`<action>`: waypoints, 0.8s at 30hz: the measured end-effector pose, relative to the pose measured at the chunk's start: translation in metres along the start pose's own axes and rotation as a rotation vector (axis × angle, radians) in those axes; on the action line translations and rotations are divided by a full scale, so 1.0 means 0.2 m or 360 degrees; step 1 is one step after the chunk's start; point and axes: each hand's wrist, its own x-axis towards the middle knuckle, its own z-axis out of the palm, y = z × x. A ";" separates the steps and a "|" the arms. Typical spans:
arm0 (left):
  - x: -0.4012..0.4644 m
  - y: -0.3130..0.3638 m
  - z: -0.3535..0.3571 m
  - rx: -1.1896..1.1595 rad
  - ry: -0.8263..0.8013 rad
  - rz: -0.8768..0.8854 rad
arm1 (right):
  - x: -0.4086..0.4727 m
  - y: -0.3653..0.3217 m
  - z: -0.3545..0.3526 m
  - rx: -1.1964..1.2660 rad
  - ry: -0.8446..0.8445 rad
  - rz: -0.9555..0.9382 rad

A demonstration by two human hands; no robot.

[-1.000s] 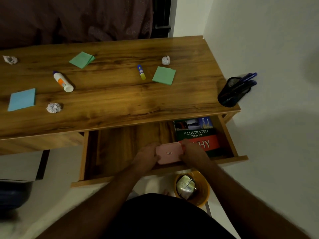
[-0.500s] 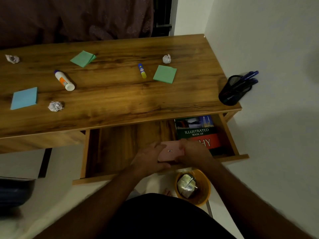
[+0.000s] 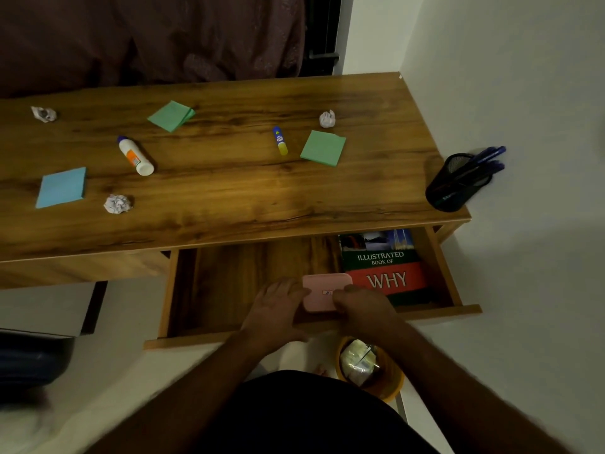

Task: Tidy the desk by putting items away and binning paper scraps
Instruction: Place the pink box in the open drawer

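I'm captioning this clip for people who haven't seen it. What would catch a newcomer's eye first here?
Probably the two hands, left hand and right hand, holding a pink box over the open drawer, beside a book titled "Illustrated Book of WHY". Next, the scattered desk: green sticky pads, a blue pad, a glue bottle and crumpled paper balls. An orange bin sits on the floor below.

Pink box (image 3: 322,291) label unreadable — lower edge behind hands.
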 end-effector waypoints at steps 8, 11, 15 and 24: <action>0.11 0.00 -0.05 0.0163 0.0238 -0.0122 | 0.18 0.05 0.00 0.0010 0.0292 0.0151; 0.18 0.00 -0.09 0.0279 0.0305 -0.0146 | 0.23 0.06 -0.01 -0.0046 0.0562 0.0152; 0.29 -0.02 -0.14 0.0376 0.0371 -0.0169 | 0.31 0.08 -0.06 -0.0118 0.0693 0.0183; 0.51 -0.09 -0.22 0.0360 0.0444 -0.0277 | 0.56 0.11 -0.19 -0.0292 0.0568 0.0128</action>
